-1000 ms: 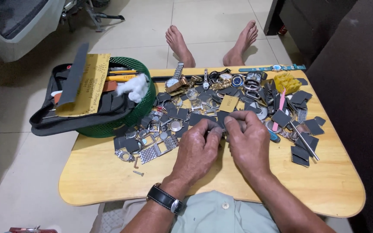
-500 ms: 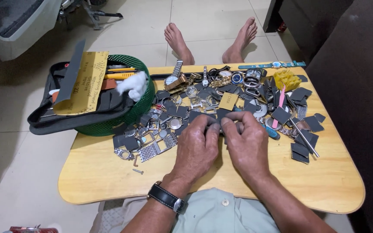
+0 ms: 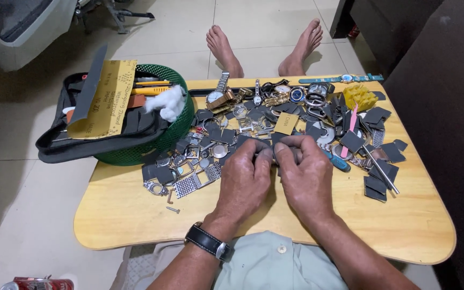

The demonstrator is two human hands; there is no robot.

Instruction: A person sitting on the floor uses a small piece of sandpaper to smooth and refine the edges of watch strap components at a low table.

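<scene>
Tiled floor, low wooden table [image 3: 135, 215] littered with watch parts. Our left hand [image 3: 245, 180] and right hand [image 3: 304, 177] meet at mid-table, fingertips pinched on a small dark piece [image 3: 273, 152], mostly hidden. Probably light, stiff, slippery; best held by its edges.

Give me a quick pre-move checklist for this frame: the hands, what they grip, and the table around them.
1. Both hands in view: ok, left hand and right hand meet at the table's middle.
2. Item pinched between fingertips identifiable: cannot tell, the fingers hide it.
3. Small wooden table has bare working room near the person: ok.
4. Loose screw away from the edge: ok.
5. Watch parts pile contained on the tabletop: ok.
6. Green basket fully supported: not ok, it overhangs the table's left edge.
</scene>
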